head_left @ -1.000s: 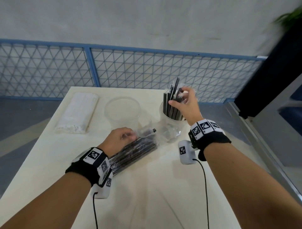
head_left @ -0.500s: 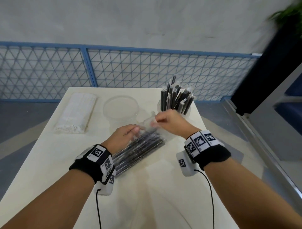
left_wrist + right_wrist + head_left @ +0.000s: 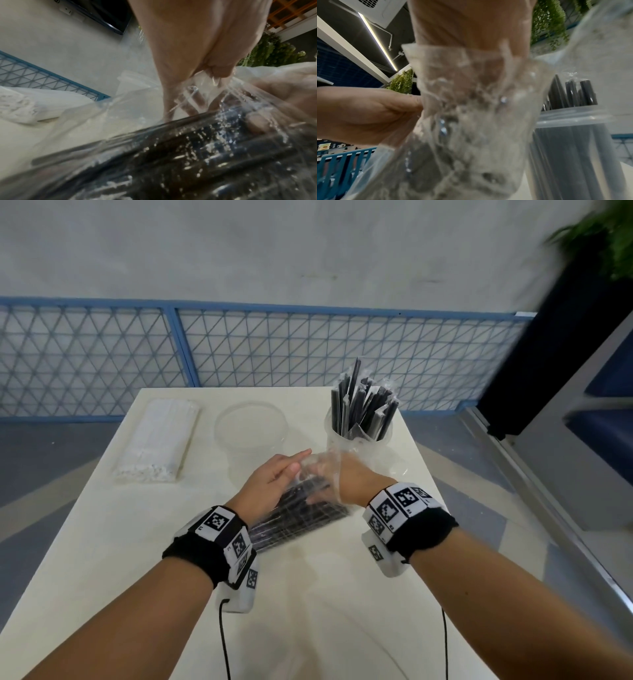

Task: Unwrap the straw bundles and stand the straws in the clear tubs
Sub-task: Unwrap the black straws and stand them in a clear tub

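Note:
A bundle of black straws (image 3: 301, 518) lies in its clear wrapper (image 3: 322, 470) mid-table. My left hand (image 3: 274, 477) pinches the edge of the wrapper's open mouth between thumb and finger (image 3: 217, 71). My right hand (image 3: 342, 481) is inside the wrapper, and its fingers curl onto the black straws (image 3: 188, 162), seen blurred through the film. Behind my right hand a clear tub (image 3: 359, 440) holds several black straws (image 3: 363, 405) standing upright. An empty clear tub (image 3: 250, 426) stands to its left. A wrapped bundle of white straws (image 3: 161, 440) lies at the far left.
The pale table (image 3: 308, 594) ends just behind the tubs, with a blue mesh fence (image 3: 274, 347) beyond it. A dark planter (image 3: 565, 337) stands at the right. Both wrist cables trail over the table's near part.
My right hand left the straws standing in the tub, came down to the wrapper's mouth and has slid inside it. My left hand stayed on the wrapper.

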`<state>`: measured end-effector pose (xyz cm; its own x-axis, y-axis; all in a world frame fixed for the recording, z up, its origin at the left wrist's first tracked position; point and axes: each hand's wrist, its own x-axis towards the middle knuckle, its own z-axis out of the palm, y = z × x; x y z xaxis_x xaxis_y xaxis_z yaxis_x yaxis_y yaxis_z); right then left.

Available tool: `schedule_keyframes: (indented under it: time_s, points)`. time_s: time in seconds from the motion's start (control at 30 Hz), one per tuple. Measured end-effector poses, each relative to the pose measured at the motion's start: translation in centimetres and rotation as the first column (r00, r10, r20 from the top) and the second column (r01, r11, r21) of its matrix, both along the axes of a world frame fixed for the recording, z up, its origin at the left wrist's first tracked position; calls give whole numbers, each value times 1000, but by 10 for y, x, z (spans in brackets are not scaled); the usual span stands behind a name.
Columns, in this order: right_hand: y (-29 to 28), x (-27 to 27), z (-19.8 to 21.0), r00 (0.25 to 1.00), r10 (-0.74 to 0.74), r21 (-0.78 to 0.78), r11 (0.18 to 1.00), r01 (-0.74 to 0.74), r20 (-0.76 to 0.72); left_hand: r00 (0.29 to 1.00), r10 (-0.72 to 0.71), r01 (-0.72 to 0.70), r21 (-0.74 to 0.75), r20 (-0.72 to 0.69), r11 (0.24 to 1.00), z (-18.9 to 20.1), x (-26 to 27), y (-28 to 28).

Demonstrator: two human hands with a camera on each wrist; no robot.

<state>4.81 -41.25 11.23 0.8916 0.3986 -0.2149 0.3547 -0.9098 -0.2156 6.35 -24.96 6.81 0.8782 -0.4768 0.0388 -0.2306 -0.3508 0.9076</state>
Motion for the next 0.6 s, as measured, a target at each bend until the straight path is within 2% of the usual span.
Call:
schedule_keyframes:
  time_s: [0.07,0.13,0.27,0.4,0.6]
  points:
    - [-6,-2,-6,994,-30,264,963,58,-107,1000,0,0,-4,-10,1000,-1,1,0]
    - [-12,-3,-9,982,-69,406,903,137,-177,1000,4,-4,-1,9,1000,-2,2,1]
    - [-11,-6,-11,981,-129,543,818,189,-148,1000,4,-4,5,-7,1000,-1,4,3]
    - [-13,-14,-2,963,-137,720,641,266,-233,999,-23,23,-10,-49,1000,4,1,8]
    - [-37,-14,20,958,-226,791,548,273,-174,975,-93,96,8,-204,995,5,-2,25]
